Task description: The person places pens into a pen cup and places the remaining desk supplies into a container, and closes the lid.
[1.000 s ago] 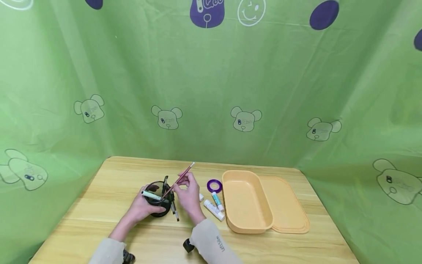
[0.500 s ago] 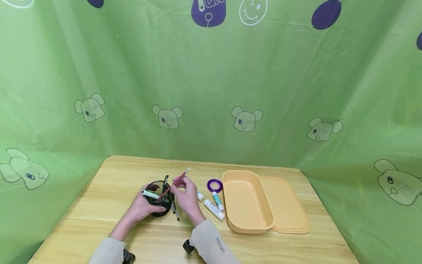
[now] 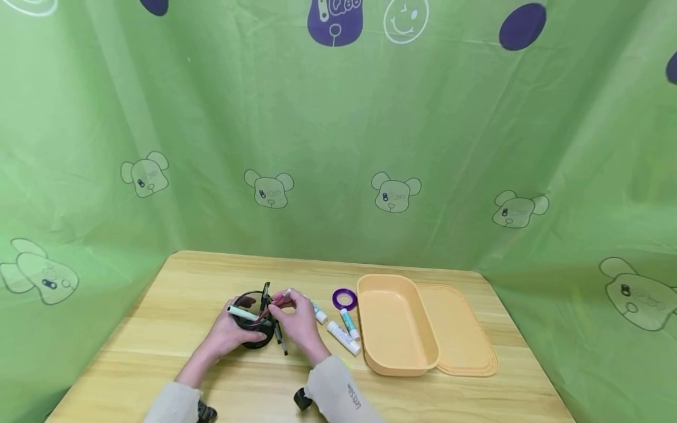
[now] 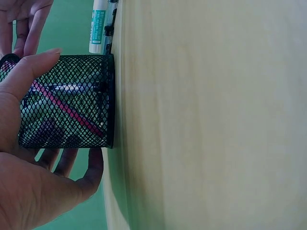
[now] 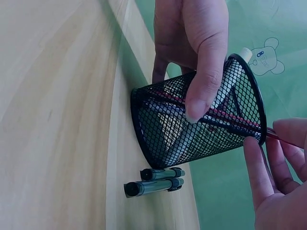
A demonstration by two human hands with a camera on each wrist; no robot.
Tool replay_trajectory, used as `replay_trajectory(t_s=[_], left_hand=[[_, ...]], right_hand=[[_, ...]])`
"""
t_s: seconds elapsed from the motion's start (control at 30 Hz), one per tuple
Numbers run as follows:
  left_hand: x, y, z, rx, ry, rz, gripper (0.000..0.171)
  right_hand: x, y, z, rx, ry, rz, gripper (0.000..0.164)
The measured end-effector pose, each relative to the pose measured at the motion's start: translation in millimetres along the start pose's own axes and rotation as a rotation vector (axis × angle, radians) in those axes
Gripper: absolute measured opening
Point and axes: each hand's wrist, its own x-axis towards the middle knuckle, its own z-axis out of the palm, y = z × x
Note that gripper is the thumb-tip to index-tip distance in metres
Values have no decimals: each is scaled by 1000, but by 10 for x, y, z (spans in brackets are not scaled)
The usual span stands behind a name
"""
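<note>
My left hand [image 3: 231, 331] grips a black mesh pen holder [image 4: 72, 110], thumb on one side and fingers round the other. It stands upright on the table. Inside it a red pencil [image 4: 67, 108] slants across to the bottom, and a pale green marker [image 3: 242, 312] leans out over the left of the rim. With thumb and fingers, my right hand [image 3: 300, 322] pinches the upper part of the pencil at the right of the rim. Black-ended pens [image 5: 156, 186] lie on the table just beside the holder.
Glue sticks [image 3: 344, 337] and a purple tape roll [image 3: 345, 299] lie to the right of my right hand. Beyond them is an orange plastic box [image 3: 396, 323], its lid [image 3: 465, 335] flat on its right. A green curtain [image 3: 338, 129] hangs behind the wooden table [image 3: 185, 288].
My right hand has shifted a little left and pushed the red pencil down into the pen holder; less of it stands above the rim. My left hand stays on the holder.
</note>
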Motion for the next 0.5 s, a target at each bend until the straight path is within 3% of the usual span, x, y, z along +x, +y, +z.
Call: replay_trajectory(t_s=[0.5], left_hand=[[-13,7,1,-15,-12,-9,100]], right_hand=[[-35,22,-58,71,-52,5,35]])
